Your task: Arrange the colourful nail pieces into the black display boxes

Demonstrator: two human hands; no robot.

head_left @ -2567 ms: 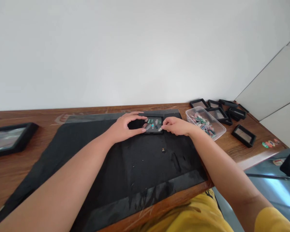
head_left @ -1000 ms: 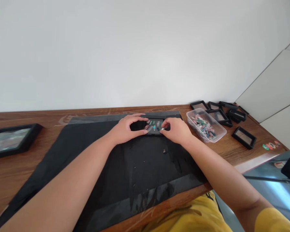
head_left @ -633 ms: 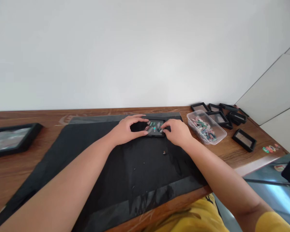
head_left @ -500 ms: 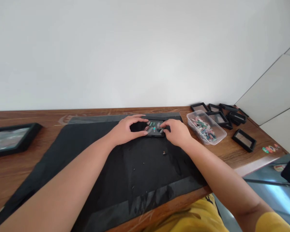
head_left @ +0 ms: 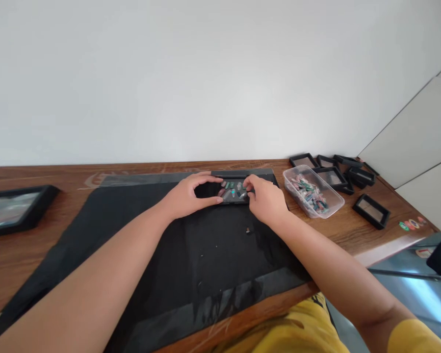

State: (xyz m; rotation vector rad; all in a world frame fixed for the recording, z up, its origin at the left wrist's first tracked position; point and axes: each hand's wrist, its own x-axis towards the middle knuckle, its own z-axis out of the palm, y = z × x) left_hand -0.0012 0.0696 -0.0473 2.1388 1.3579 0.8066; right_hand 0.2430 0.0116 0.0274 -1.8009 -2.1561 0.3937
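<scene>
A small black tray (head_left: 232, 200) lies on the black mat (head_left: 191, 245) near the far edge of the wooden desk. It holds several small coloured pieces (head_left: 232, 189), green, teal and pink. My left hand (head_left: 187, 195) curves round the tray's left side, thumb and fingers on its edges. My right hand (head_left: 266, 198) rests at the tray's right side, fingertips pinched together over the pieces; what they pinch is too small to make out.
A clear plastic tub (head_left: 313, 190) of coloured pieces stands right of the mat. Several empty black frames (head_left: 334, 174) lie behind and beside it, one (head_left: 372, 211) apart. A larger black frame (head_left: 16, 210) sits far left. One tiny piece (head_left: 248, 229) lies loose on the mat.
My right hand has shifted left over the tray and its fingers have closed in on the pieces. My left hand has kept its hold on the tray.
</scene>
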